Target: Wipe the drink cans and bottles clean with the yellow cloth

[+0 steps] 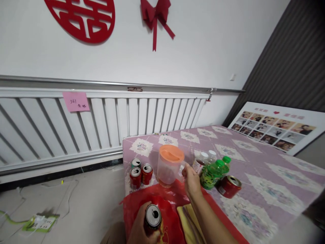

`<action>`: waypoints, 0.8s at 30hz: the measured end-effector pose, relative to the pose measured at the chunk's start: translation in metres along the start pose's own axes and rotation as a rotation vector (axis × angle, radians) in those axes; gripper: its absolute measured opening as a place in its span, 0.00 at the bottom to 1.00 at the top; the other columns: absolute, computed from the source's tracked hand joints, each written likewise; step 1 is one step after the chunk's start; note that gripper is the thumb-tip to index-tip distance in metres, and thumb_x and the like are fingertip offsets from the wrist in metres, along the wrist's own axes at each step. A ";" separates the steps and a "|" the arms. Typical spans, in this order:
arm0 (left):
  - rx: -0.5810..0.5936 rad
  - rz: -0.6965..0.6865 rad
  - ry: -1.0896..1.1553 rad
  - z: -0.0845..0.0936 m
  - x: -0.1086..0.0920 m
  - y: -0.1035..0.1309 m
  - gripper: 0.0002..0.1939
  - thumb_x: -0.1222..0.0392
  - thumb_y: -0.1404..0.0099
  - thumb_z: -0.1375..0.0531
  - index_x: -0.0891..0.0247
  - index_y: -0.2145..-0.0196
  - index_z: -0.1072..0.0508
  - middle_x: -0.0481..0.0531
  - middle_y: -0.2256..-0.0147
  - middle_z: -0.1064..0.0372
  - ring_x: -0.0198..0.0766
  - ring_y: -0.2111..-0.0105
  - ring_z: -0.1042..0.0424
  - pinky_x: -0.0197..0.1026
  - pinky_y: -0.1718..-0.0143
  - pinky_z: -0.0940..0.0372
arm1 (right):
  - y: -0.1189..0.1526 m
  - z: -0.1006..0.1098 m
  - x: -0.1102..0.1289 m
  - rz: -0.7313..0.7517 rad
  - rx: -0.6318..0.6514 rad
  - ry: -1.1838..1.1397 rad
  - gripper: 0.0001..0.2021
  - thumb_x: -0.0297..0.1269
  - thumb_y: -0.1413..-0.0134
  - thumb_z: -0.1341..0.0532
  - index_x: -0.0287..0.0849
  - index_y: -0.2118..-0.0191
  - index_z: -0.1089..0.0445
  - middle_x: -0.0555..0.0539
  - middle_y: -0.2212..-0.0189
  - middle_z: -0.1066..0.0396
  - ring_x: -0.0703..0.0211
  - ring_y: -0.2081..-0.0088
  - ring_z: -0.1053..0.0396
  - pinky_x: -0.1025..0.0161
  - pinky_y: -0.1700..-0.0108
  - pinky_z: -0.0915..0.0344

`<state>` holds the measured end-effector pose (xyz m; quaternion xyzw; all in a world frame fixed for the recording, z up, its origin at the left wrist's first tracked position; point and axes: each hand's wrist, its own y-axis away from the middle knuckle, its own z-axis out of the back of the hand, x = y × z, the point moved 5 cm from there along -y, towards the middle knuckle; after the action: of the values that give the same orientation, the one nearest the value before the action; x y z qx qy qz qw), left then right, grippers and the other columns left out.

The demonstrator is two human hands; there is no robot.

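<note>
My left hand is wrapped around an opened drink can, whose silver top and mouth hole face up. My right hand is closed at the handle of a clear plastic pitcher with an orange lid. The pitcher is upright at the far edge of a red plastic sheet. Left of it stand several opened cans, among them a red can. Just right of my right hand are a green-labelled bottle, several other bottles and a wider red can.
A floral cloth covers the table. Yellow folded cloth lies under my right forearm. Behind the table runs a white radiator with a pink note. A photo board leans at the right. Cords lie on the left floor.
</note>
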<state>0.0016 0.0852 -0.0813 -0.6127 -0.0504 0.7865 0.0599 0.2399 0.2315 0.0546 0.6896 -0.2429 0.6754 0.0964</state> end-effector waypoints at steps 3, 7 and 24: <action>-0.034 0.026 -0.034 0.002 -0.004 -0.003 0.45 0.72 0.57 0.35 0.60 0.38 0.32 0.60 0.40 0.30 0.59 0.38 0.32 0.56 0.35 0.35 | 0.001 -0.005 -0.009 -0.004 0.005 0.013 0.25 0.65 0.51 0.41 0.48 0.80 0.43 0.58 0.82 0.46 0.63 0.76 0.47 0.63 0.72 0.46; -0.049 0.046 -0.077 0.005 -0.012 -0.008 0.45 0.69 0.59 0.32 0.54 0.40 0.29 0.57 0.44 0.26 0.63 0.41 0.30 0.60 0.39 0.32 | 0.009 -0.007 -0.015 -0.006 0.031 0.048 0.26 0.65 0.51 0.41 0.48 0.80 0.43 0.58 0.82 0.45 0.62 0.75 0.45 0.63 0.70 0.44; -0.103 0.026 -0.048 0.009 -0.017 -0.001 0.38 0.67 0.53 0.34 0.61 0.42 0.31 0.60 0.41 0.28 0.59 0.38 0.31 0.61 0.33 0.39 | 0.075 0.087 -0.023 0.049 0.152 0.526 0.26 0.52 0.53 0.42 0.43 0.52 0.26 0.35 0.48 0.25 0.38 0.45 0.30 0.45 0.40 0.38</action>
<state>-0.0032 0.0838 -0.0622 -0.5967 -0.0843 0.7978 0.0169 0.2830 0.1310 0.0112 0.4897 -0.1747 0.8497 0.0880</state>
